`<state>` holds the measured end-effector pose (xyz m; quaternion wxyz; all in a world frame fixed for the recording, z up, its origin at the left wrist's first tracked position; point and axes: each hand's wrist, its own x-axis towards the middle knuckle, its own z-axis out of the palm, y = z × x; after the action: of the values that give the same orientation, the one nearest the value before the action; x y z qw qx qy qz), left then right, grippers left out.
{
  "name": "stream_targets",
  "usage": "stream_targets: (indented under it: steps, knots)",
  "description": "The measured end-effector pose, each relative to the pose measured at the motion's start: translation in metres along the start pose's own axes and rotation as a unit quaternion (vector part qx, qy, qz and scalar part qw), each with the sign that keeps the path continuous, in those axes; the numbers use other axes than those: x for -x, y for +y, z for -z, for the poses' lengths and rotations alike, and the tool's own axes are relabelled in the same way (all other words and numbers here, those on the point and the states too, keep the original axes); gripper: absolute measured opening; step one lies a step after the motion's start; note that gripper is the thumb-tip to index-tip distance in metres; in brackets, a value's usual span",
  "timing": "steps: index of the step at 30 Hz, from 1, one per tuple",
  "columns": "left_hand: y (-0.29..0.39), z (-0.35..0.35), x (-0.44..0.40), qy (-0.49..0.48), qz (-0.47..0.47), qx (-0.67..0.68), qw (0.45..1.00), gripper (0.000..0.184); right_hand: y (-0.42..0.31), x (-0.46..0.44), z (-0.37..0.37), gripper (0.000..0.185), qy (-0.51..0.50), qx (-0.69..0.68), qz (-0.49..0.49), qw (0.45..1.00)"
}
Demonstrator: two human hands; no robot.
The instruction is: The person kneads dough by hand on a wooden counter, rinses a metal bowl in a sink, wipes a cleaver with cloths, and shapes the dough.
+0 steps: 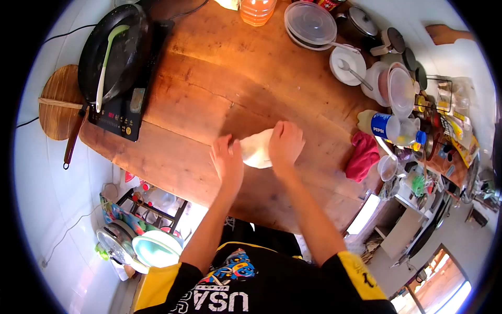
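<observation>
A pale lump of dough (256,149) lies on the wooden table in front of me. My right hand (286,145) is wrapped over the dough's right end, fingers curled down on its far side. At the left end, my left hand (227,158) rests with bent fingers against the dough. Its fingertips are partly hidden, as are both ends of the dough under the hands. The middle of the dough shows between my hands, smooth and rounded.
The wooden table (209,78) has a frying pan (117,57) with a green-and-white spatula (104,65) on an induction cooker (128,118) at left. A red cloth (362,157), a Pepsi-labelled bottle (379,124) and a white bowl with a spoon (348,64) stand along the right side.
</observation>
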<state>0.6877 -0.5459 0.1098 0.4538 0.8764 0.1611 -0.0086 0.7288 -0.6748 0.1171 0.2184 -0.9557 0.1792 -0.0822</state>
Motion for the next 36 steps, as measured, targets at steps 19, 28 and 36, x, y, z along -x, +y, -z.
stream_targets:
  steps: [19,28,36]
  knots:
    - [0.077,-0.012,0.018,-0.066,-0.036,-0.036,0.997,0.058,0.004,-0.041,0.028,0.045,-0.196,-0.102,-0.162,0.962]
    - [0.053,-0.002,0.033,-0.044,-0.043,0.128,0.990,0.062,-0.001,-0.029,0.003,0.042,-0.116,0.097,-0.016,0.988]
    - [0.063,-0.035,0.006,-0.020,0.273,0.299,0.914,0.056,-0.031,-0.069,-0.039,0.038,-0.098,0.157,-0.126,0.975]
